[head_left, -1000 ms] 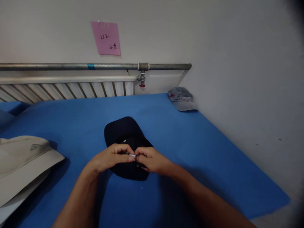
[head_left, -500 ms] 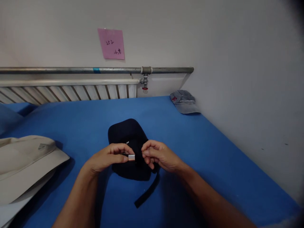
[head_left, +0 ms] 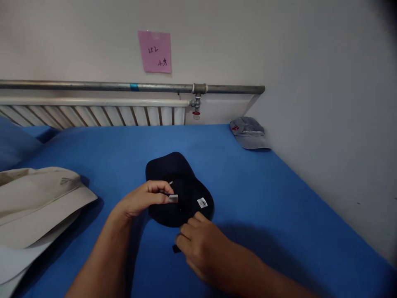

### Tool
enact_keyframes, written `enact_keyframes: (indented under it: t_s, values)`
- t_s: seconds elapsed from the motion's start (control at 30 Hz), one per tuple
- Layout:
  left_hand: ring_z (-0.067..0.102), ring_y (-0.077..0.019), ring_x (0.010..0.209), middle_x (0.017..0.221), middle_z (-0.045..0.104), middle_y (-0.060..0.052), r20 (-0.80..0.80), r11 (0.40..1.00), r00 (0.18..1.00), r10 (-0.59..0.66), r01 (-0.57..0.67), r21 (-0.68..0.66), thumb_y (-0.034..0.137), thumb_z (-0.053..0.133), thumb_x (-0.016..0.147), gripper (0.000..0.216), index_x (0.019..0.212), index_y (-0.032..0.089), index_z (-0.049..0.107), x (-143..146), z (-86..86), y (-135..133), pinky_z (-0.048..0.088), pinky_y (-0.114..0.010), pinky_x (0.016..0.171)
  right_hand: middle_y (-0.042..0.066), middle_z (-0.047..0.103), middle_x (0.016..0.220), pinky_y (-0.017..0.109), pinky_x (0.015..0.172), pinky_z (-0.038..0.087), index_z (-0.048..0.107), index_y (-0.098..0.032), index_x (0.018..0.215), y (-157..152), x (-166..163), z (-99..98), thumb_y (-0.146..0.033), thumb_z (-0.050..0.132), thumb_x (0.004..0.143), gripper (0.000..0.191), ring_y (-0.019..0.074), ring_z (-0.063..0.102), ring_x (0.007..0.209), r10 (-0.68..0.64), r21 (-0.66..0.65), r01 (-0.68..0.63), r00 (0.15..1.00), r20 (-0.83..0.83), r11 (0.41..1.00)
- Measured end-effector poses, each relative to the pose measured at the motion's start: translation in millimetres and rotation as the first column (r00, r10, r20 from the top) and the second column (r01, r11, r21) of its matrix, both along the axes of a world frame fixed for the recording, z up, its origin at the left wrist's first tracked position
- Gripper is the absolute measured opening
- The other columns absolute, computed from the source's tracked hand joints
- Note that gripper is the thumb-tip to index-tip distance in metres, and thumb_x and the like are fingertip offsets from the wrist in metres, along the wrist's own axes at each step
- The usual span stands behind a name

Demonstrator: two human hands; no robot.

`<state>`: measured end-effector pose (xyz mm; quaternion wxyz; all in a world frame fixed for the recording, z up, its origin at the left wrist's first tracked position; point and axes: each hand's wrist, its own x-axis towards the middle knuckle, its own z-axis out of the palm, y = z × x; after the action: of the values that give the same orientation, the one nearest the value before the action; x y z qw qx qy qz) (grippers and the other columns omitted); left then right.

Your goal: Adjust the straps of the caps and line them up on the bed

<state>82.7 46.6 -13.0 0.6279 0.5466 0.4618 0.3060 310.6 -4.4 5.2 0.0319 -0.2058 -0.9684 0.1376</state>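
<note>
A dark navy cap [head_left: 169,165] lies upturned on the blue bed surface, its inside showing with a small white label [head_left: 202,202]. My left hand [head_left: 144,200] is over the cap's left side, thumb and forefinger pinching a strap by its silver metal buckle [head_left: 173,198]. Below the cap's near edge, my right hand [head_left: 204,248] is closed around the loose black strap [head_left: 176,248]. Only the strap's tip pokes out past the fingers; the rest of it is hidden.
Stacked beige and white caps [head_left: 46,207] sit at the left. A grey cap [head_left: 250,133] lies in the far right corner by the wall. Behind the bed run a radiator [head_left: 118,116] and a metal pipe [head_left: 93,86], with a pink note [head_left: 156,51] above.
My right hand has moved from beside the buckle down toward me and closed on the loose strap. The cap's white label has come into sight. My left hand keeps the buckle.
</note>
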Motion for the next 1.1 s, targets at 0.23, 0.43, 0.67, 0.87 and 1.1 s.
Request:
enact_keyframes:
  t_s: [0.23, 0.43, 0.67, 0.87, 1.1]
  values:
    - [0.054, -0.0091, 0.070, 0.075, 0.067, 0.003, 0.056, 0.999, 0.998, 0.018, -0.016, -0.030, 0.018, 0.069, 0.065, 0.014, 0.078, 0.021, 0.072, 1, 3.7, 1, 0.039, -0.020, 0.068, 0.003, 0.059, 0.071, 0.036, 0.086, 0.041, 0.060, -0.015, 0.077, 3, 7, -0.2, -0.005, 0.046, 0.083, 0.018, 0.0141, 0.050, 0.067, -0.038, -0.021, 0.038, 0.999, 0.023, 0.999]
    - [0.054, -0.0091, 0.067, 0.072, 0.066, 0.002, 0.062, 0.999, 0.997, 0.037, -0.034, -0.037, 0.027, 0.076, 0.066, 0.014, 0.078, 0.021, 0.074, 1, 2.2, 0, 0.039, -0.020, 0.065, -0.002, 0.062, 0.074, 0.023, 0.064, 0.040, 0.065, -0.019, 0.085, 24, 9, 4.9, -0.024, 0.056, 0.085, 0.010, 0.0099, 0.053, 0.067, -0.529, -0.713, 0.188, 0.797, -0.292, 0.676]
    - [0.054, -0.0113, 0.070, 0.073, 0.066, 0.000, 0.020, 0.998, 0.998, 0.058, -0.058, 0.001, 0.029, 0.078, 0.067, 0.012, 0.076, 0.021, 0.074, 2, 1.1, -2, 0.041, -0.022, 0.067, -0.007, 0.044, 0.052, 0.022, 0.047, 0.030, 0.059, -0.018, 0.078, 48, 6, -22.0, -0.029, 0.060, 0.079, 0.011, 0.0068, 0.037, 0.046, -0.819, -0.962, -0.023, 0.520, -0.243, 0.271]
    - [0.054, -0.0104, 0.068, 0.071, 0.067, 0.001, 0.034, 0.998, 0.998, 0.054, -0.054, 0.016, 0.029, 0.078, 0.068, 0.012, 0.073, 0.020, 0.073, 2, -1.7, -1, 0.041, -0.020, 0.065, -0.003, 0.055, 0.064, 0.022, 0.047, 0.032, 0.057, -0.016, 0.079, 51, 2, -31.1, -0.029, 0.061, 0.077, 0.013, 0.0050, 0.041, 0.046, -0.819, -0.962, -0.194, 0.508, -0.268, 0.195]
    - [0.058, -0.0094, 0.067, 0.071, 0.069, 0.001, 0.140, 0.999, 0.989, 0.045, -0.046, 0.006, 0.025, 0.079, 0.068, 0.012, 0.076, 0.019, 0.072, 6, -5.3, 1, 0.044, -0.018, 0.065, -0.003, 0.057, 0.066, 0.022, 0.046, 0.031, 0.059, -0.015, 0.083, 52, -4, -34.4, -0.025, 0.062, 0.074, 0.013, 0.0038, 0.041, 0.045, -0.826, -0.968, -0.210, 0.516, -0.227, 0.135]
